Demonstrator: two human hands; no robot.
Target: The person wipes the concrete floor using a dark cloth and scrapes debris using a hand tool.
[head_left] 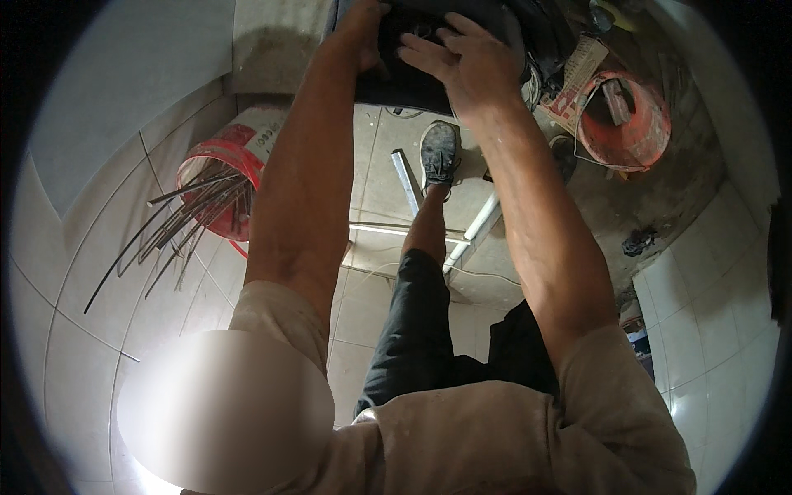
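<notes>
At the top of the head view sits a black bag [404, 89], its dark inside hard to make out and its far part cut off by the picture edge. My left hand [360, 35] is at the bag's left rim and appears to grip it, though some of its fingers are hidden. Over the bag's dark middle, my right hand [477, 68] has its fingers stretched and spread, with nothing seen in them. Its wrist crosses the bag's near right edge.
On the left, a red bucket [216, 151] lies tipped with several thin metal rods [186, 216] sticking out. An orange-red bucket [648, 140] stands at the far right, beside a worn cardboard piece [580, 73]. A metal strip [405, 181] and white pipes [477, 227] lie near my shoe [440, 153].
</notes>
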